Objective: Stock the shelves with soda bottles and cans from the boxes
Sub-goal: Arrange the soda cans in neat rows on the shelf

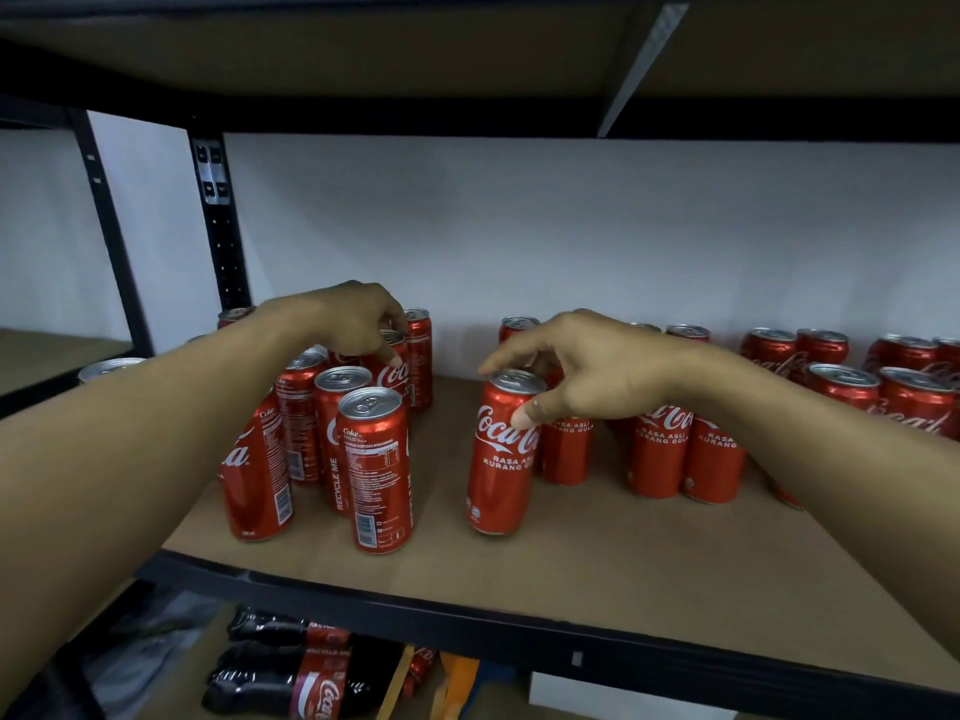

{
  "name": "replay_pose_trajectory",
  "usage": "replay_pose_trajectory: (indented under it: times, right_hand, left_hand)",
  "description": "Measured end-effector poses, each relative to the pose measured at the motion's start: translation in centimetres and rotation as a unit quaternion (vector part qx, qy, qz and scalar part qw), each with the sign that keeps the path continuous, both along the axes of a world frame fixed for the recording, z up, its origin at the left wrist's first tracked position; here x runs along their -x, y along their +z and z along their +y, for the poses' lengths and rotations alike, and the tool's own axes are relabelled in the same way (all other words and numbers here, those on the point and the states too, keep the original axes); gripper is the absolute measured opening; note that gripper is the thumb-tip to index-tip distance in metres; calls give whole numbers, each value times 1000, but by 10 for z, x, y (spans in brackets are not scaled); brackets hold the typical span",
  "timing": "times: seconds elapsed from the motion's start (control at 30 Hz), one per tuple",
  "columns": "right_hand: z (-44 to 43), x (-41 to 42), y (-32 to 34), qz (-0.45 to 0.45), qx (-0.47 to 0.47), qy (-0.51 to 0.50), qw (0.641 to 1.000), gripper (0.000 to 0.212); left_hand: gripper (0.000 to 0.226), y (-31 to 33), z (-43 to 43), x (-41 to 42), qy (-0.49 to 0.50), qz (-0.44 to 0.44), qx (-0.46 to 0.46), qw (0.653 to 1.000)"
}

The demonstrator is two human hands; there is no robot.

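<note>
Cans [111, 367] behind the left forearm [130, 433] mostly occluded; rightmost cans [948, 350] cropped by frame edge; bottles [280, 667] below partly hidden by shelf lip [467, 626].

Forearms outstretched — left hand [345, 324] curled downward, right hand [587, 371] pinching

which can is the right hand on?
The lone can in the middle gap, forward of the right group. The right hand grips its top, thumb on its side.

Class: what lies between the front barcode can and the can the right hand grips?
Nothing but bare shelf board separates barcode can from gripped can; head view shows it.
</note>
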State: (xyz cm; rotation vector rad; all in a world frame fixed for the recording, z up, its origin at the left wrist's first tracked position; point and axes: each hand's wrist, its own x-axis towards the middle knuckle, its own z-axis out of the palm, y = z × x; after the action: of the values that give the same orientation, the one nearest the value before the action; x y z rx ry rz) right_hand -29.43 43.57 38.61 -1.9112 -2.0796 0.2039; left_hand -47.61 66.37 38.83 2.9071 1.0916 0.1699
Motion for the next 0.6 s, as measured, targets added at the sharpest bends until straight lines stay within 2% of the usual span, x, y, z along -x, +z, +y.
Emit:
replay_pose_trajectory:
  times: [0.2,0.47,0.6]
  right_hand:
    - [35,17,24,-6,-49,-3,999,59]
    - [114,13,32,-111,-14,-34,993,61]
    - [146,0,25,-133,11,-47,990,61]
  left_hand:
    - [57,3,4,9,-13,9,-19,1000]
    - [52,7,19,24,-28,40,-18,999]
    - [43,16,28,18,-33,-28,1,999]
